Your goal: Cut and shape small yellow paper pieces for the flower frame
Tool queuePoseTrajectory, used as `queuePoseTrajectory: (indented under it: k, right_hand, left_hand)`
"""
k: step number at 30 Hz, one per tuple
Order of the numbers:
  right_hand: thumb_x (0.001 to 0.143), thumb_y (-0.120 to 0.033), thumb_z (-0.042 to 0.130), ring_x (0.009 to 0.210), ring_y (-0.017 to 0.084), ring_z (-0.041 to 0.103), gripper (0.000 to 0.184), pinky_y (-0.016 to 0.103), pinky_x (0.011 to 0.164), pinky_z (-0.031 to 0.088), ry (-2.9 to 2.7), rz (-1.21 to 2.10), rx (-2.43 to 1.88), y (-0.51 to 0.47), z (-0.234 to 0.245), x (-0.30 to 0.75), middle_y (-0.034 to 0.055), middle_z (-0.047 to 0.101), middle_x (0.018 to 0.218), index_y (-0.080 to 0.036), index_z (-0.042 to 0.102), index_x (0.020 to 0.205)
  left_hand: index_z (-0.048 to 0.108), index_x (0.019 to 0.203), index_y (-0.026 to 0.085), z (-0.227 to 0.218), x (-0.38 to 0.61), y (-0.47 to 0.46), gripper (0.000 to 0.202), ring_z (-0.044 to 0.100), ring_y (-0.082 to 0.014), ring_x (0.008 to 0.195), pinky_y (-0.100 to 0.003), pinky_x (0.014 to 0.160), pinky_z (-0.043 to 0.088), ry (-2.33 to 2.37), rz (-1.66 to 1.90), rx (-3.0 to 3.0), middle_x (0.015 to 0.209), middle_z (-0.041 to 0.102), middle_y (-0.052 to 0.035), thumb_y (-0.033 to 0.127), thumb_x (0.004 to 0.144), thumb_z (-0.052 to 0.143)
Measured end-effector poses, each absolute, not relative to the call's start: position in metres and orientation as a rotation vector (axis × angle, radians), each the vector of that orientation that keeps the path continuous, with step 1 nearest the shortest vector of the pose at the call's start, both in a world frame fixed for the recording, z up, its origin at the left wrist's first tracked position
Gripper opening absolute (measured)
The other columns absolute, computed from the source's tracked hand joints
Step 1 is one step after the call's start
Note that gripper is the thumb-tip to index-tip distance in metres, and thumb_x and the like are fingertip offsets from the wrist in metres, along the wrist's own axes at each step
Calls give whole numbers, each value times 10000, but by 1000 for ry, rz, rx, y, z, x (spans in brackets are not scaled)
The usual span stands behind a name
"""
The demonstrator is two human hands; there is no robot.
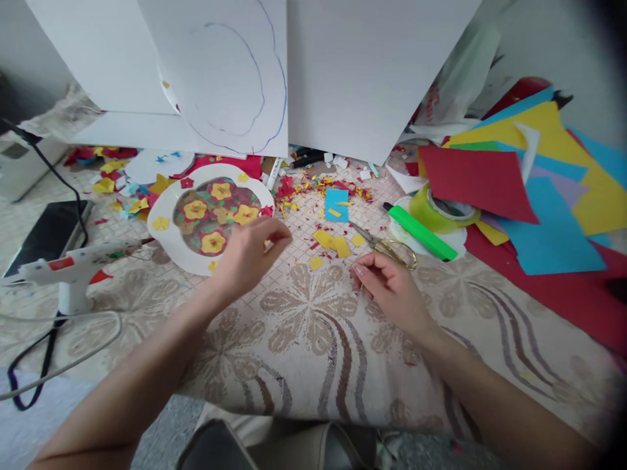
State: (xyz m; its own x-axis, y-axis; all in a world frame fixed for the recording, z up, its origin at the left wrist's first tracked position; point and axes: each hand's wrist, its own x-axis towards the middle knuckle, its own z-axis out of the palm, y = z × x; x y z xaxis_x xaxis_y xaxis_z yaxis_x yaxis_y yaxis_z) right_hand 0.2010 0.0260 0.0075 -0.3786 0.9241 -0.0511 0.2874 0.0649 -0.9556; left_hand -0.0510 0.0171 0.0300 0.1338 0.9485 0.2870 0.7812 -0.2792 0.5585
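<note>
"Principal item?"
"White frame (pixel 165 203), one, set with yellow and red paper flowers (pixel 213 243). Lay flat, left of centre on the worktop, over a patterned cloth (pixel 308 356)."
"Hands?"
"Left hand (pixel 252 254): above the frame's right side, fingers bent together; whether it pinched anything could not be told. Right hand (pixel 388 284): fingers curled, just beside the scissors (pixel 375 241); contents likewise unclear."
"Handling, in your judgement?"
"Fingertips only, small pieces taken singly by the edge, wrist kept off the raised petals."
"Surroundings?"
"Yellow snips (pixel 341 247), several; blue paper (pixel 333 197), one piece; fine scraps (pixel 313 188), many. Right: green cutter (pixel 418 232), leaning on a tape roll (pixel 422 203); coloured sheets (pixel 477 179), piled loosely."
"Obstructions?"
"Glue gun (pixel 73 290), one, nozzle close to the frame's left edge, cord (pixel 117 326) looped in front: a likely snag. White boards (pixel 357 72), upright, closed off the back. Scissors, points toward the scraps, probably best given room."
</note>
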Motion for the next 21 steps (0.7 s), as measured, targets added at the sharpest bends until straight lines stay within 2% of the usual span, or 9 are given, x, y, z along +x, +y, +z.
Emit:
queuePoseTrajectory:
  k: [7,12,18,21]
  right_hand:
    - [893,-248,524,534,83,481,131,186,481,374,-1788,1290,-1198,26,7,200,-12,559,673,-154,562,809]
    - [894,-246,525,565,93,503,134,191,507,396,-1806,1275,-1187,25,9,199,-10,556,674,-154,567,806]
    - [901,-261,520,578,108,520,134,210,522,422,-1840,1285,-1178,21,8,198,-6,549,674,-166,568,818]
    - [901,-279,522,615,120,545,120,220,515,437,-1801,1382,-1137,19,4,196,14,569,772,-181,560,959]
  left_hand:
    - [605,931,152,11,-15,6,139,545,-199,872,-333,760,468,1519,554,2383,920,594,-86,235,862,518]
    - [599,888,138,8,-6,3,180,528,-208,883,-342,781,467,1600,389,2533,917,588,-96,193,899,428]
    - [594,905,143,2,-9,2,172,529,-203,850,-332,744,464,1562,471,2609,905,595,-97,153,895,422]
    - [589,953,141,1,-11,0,174,527,-201,878,-331,777,459,1497,644,2608,931,603,-98,159,903,423]
